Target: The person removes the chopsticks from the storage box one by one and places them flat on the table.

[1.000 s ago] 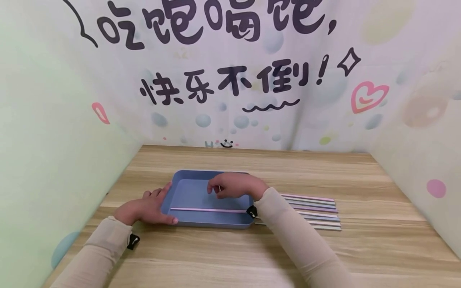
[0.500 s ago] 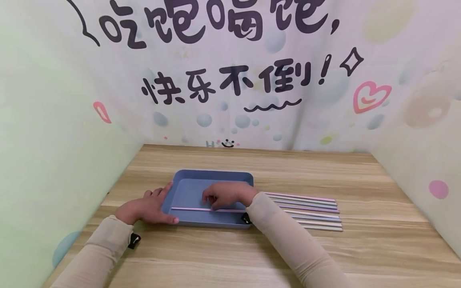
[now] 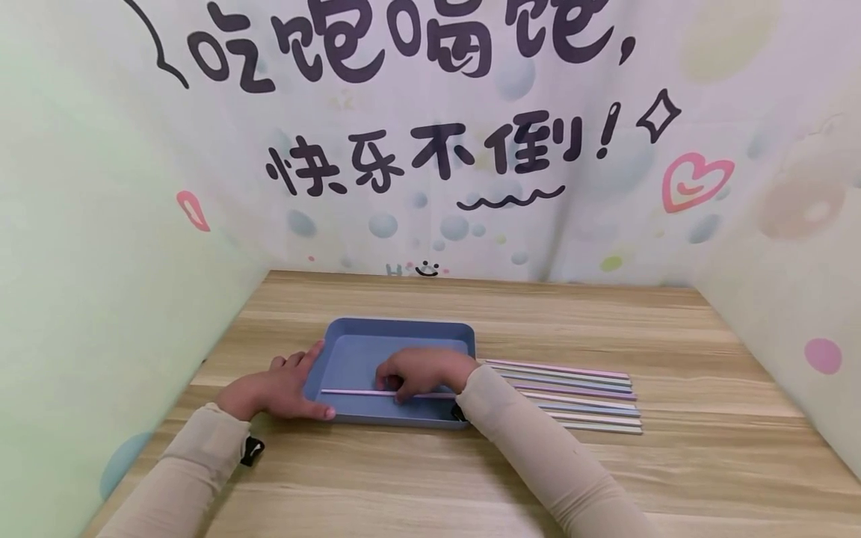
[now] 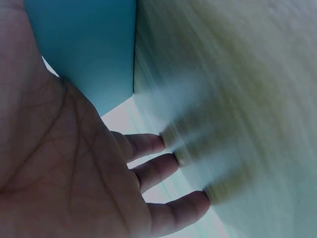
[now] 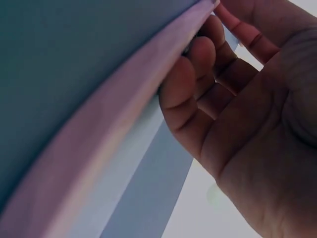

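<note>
A blue rectangular tray (image 3: 397,326) lies on the wooden table, with one pink chopstick (image 3: 350,391) running lengthwise inside it near the front wall. My left hand (image 3: 279,390) rests at the tray's left end, thumb along the front corner and fingers spread out beside the wall. In the left wrist view those fingers (image 4: 156,171) reach out fairly straight past the blue tray wall (image 4: 94,44). My right hand (image 3: 427,371) reaches into the tray from the right. Its thumb and curled fingers pinch the chopstick near its middle, and in the right wrist view the pink stick (image 5: 109,109) passes along the fingertips.
To the right of the tray, several pastel chopsticks (image 3: 572,383) lie side by side on the table (image 3: 430,478); my right sleeve (image 3: 538,448) covers part of them. A printed cloth (image 3: 430,224) hangs behind the table, and pale side walls stand left and right.
My right hand has come down and toward the front of the tray, from above it onto the pink chopstick. The left hand keeps its place at the tray's left end.
</note>
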The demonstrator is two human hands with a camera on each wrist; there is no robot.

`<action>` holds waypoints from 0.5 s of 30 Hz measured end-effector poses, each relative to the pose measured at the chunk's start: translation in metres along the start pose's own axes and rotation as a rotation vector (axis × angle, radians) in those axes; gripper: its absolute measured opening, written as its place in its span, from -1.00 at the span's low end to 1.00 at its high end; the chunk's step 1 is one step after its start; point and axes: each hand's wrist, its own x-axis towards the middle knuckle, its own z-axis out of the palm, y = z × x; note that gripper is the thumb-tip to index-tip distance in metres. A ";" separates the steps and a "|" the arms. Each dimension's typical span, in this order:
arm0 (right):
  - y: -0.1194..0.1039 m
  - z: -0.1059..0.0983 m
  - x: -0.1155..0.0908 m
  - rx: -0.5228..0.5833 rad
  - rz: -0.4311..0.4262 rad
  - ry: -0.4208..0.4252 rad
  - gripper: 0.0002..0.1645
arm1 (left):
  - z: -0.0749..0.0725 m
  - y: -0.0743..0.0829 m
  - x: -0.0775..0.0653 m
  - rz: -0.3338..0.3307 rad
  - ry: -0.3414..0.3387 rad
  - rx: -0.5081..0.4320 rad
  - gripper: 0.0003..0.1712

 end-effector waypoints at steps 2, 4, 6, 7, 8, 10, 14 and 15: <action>0.001 0.001 0.000 -0.004 0.003 0.002 -0.76 | 0.001 -0.001 0.001 -0.003 -0.002 -0.003 0.50; 0.002 0.001 0.001 -0.009 0.003 0.006 -0.75 | 0.002 -0.003 0.003 -0.011 -0.004 -0.001 0.52; 0.002 0.001 0.001 -0.015 0.001 0.011 -0.75 | 0.003 -0.004 0.004 -0.020 -0.011 0.012 0.54; 0.003 0.001 0.002 -0.017 -0.001 0.012 -0.75 | 0.003 -0.004 0.004 -0.019 -0.011 0.014 0.54; 0.003 0.002 0.002 -0.018 -0.001 0.015 -0.75 | 0.003 -0.004 0.003 -0.017 -0.011 0.015 0.53; 0.004 0.002 0.002 -0.018 -0.001 0.021 -0.75 | 0.001 -0.002 0.002 -0.008 -0.009 0.008 0.52; 0.005 0.002 0.002 -0.012 0.000 0.032 -0.74 | -0.001 0.001 -0.001 0.002 -0.003 -0.007 0.48; 0.005 0.002 0.002 -0.009 -0.002 0.035 -0.73 | -0.001 0.002 -0.001 0.000 -0.004 -0.006 0.47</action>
